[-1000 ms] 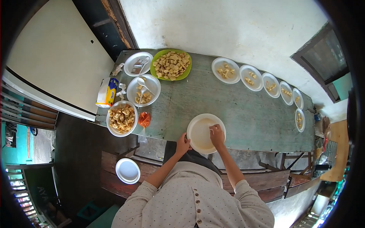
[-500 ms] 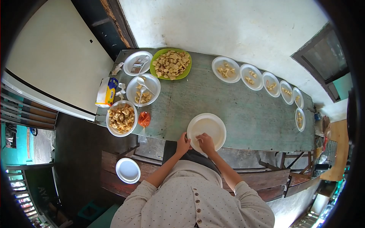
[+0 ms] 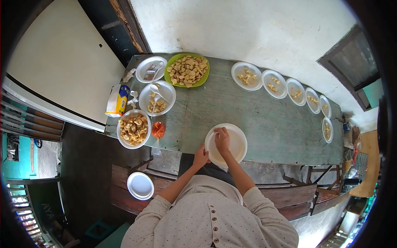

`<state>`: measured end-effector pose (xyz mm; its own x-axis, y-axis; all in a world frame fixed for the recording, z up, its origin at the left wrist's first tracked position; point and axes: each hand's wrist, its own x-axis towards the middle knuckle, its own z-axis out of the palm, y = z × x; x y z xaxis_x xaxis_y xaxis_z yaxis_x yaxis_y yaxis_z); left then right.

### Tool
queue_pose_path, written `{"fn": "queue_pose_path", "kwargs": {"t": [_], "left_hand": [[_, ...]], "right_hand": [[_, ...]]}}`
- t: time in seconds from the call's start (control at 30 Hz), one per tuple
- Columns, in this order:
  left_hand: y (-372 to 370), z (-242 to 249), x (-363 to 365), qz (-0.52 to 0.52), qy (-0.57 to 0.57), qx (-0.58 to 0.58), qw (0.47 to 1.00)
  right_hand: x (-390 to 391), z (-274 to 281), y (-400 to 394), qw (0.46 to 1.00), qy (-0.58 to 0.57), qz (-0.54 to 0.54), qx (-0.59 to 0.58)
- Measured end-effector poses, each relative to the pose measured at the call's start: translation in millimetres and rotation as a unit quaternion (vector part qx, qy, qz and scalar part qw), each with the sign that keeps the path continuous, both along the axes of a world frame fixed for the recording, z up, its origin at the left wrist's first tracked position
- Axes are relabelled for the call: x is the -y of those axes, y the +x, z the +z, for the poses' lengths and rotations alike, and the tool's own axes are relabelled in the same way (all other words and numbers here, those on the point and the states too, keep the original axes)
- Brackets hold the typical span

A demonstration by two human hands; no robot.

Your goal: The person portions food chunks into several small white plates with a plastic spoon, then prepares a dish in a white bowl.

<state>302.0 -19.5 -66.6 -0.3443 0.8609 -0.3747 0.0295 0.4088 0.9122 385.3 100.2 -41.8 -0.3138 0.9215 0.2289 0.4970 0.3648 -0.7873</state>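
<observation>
A white plate (image 3: 237,142) rests at the table's front edge, before my body. My left hand (image 3: 201,157) grips its near left rim, fingers closed. Over the plate's upper left part is my right hand (image 3: 222,139), its fingers curled and pointing down toward the inner surface. Whatever those fingers may hold is too small to make out. To the left lie a small bag of something orange-red (image 3: 158,129) and a white bowl full of pale yellow-brown food pieces (image 3: 133,129).
A green bowl (image 3: 205,77) of crackers stands at the back. Beside it is a white bowl (image 3: 171,91) with spoons. Several plates with small portions (image 3: 247,85) curve along the right. A tissue pack (image 3: 117,100) is at left; a stack of plates (image 3: 140,186) sits on the bench.
My right hand has moved from the plate's near left part up toward its far left rim. The left hand keeps its hold on the rim.
</observation>
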Motion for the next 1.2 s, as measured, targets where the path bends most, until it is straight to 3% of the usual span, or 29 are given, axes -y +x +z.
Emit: {"fn": "queue_pose_path", "kwargs": {"t": [0.17, 0.3, 0.37, 0.43, 0.47, 0.53, 0.7, 0.87, 0.97, 1.13, 1.2], "left_hand": [[2.4, -33.6, 1.8, -0.018, 0.075, -0.071, 0.994], [6.4, -11.6, 2.4, 0.022, 0.06, -0.057, 0.996], [6.5, -6.2, 2.9, 0.033, 0.063, -0.07, 0.995], [8.9, 6.6, 2.4, 0.065, 0.024, 0.041, 0.997], [8.8, 7.7, 2.1, 0.065, 0.024, 0.042, 0.997], [8.2, -10.2, 3.8, 0.037, 0.085, -0.064, 0.994], [6.2, -24.2, 4.0, 0.013, 0.041, -0.023, 0.999], [7.0, -25.0, 1.9, 0.021, 0.016, 0.015, 1.0], [5.9, -41.0, 1.7, 0.003, 0.061, -0.067, 0.996], [5.7, 7.7, 0.1, 0.018, -0.023, 0.022, 0.999], [7.3, -12.7, 0.9, 0.023, 0.012, -0.002, 1.0]], "right_hand": [[26.7, 7.8, -0.9, 0.998, -0.016, 0.058, 0.031], [22.0, 10.0, 12.2, 0.989, -0.035, 0.137, 0.05], [10.5, 7.3, 20.8, 0.993, -0.033, 0.102, 0.054], [-2.0, 7.3, 32.0, 0.996, -0.03, 0.065, 0.06], [-8.1, 7.0, 37.5, 0.997, 0.002, 0.015, 0.081], [-12.3, 4.7, 39.6, 0.994, 0.035, -0.035, 0.101], [-9.4, -6.2, 29.4, 0.972, 0.061, -0.057, 0.221], [-2.1, -15.3, 13.1, 0.97, 0.058, -0.043, 0.232], [10.8, -14.2, 2.4, 0.973, 0.077, -0.014, 0.215], [33.0, -11.9, 3.2, 0.972, 0.094, 0.067, 0.205], [42.3, -6.7, 8.9, 0.975, 0.088, 0.086, 0.186]]}}
